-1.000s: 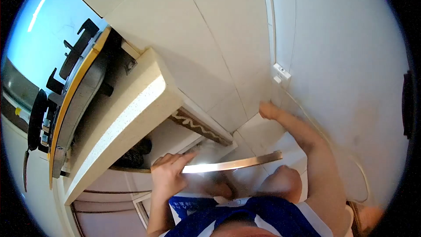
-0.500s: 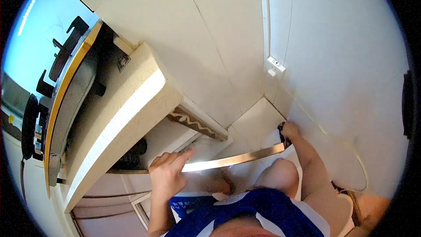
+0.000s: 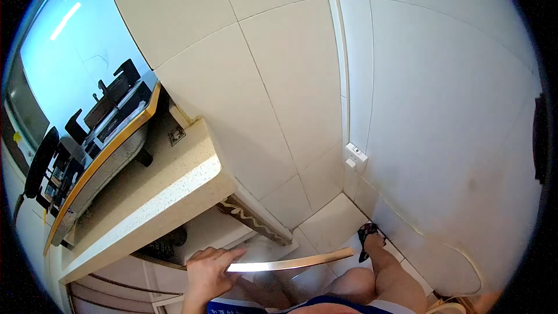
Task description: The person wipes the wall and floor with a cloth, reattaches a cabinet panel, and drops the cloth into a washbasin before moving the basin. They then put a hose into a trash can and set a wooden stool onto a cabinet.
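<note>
My left hand [image 3: 210,276] is at the lower middle, its fingers curled over the top edge of a long, narrow-looking cabinet door [image 3: 290,263]. The edge is white near my thumb and brownish gold toward its far end. My right arm reaches forward on the right side. At its end, my right hand [image 3: 375,248] looks closed on a black patterned object [image 3: 366,236] low by the wall; its kind is not clear. My bent knee [image 3: 353,281] lies between the two hands.
A pale counter [image 3: 154,206] runs along the left, bearing a gas stove [image 3: 104,154]. Under it, a dark mesh-like item [image 3: 168,243] lies within the cabinet. A white socket [image 3: 356,152] sits on the tiled wall, and a thin hose [image 3: 474,259] runs along the right wall.
My view has tilted upward, so the hands and the door appear lower. My left hand stays on the door edge; my right hand remains by the black patterned object.
</note>
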Action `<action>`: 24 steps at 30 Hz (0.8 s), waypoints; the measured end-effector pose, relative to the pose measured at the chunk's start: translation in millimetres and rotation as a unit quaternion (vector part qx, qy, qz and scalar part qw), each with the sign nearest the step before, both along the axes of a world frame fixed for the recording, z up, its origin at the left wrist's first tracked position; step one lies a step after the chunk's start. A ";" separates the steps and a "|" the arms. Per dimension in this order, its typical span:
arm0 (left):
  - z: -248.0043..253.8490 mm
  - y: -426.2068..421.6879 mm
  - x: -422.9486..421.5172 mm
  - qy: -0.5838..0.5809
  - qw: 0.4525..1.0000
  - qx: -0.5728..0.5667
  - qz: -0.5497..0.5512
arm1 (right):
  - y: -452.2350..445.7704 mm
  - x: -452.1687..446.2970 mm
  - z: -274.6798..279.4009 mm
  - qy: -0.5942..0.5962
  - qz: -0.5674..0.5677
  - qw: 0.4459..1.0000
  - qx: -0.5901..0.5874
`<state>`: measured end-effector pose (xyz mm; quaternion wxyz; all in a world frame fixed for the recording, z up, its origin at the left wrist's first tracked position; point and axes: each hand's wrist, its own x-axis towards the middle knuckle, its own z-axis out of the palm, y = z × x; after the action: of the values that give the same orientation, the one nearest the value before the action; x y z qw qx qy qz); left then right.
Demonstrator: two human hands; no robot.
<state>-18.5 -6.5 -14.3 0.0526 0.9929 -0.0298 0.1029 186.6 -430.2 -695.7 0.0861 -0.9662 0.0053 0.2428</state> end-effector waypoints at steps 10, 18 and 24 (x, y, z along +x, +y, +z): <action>-4.6 9.3 -5.4 -0.018 0.999 -0.031 -0.030 | 43.7 12.4 240.3 -0.262 -0.198 0.876 0.353; 0.5 16.1 -11.3 -0.009 0.998 -0.031 -0.054 | 74.8 -7.5 393.2 0.247 -0.210 0.798 0.508; 1.2 18.3 -14.8 -0.029 0.996 -0.044 -0.071 | 118.9 15.8 519.8 0.133 -0.174 0.780 0.587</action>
<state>-33.3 11.8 -13.2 0.1022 0.9816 -0.0970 0.1287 202.4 -311.3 -175.9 0.6754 -0.6695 0.0412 0.3062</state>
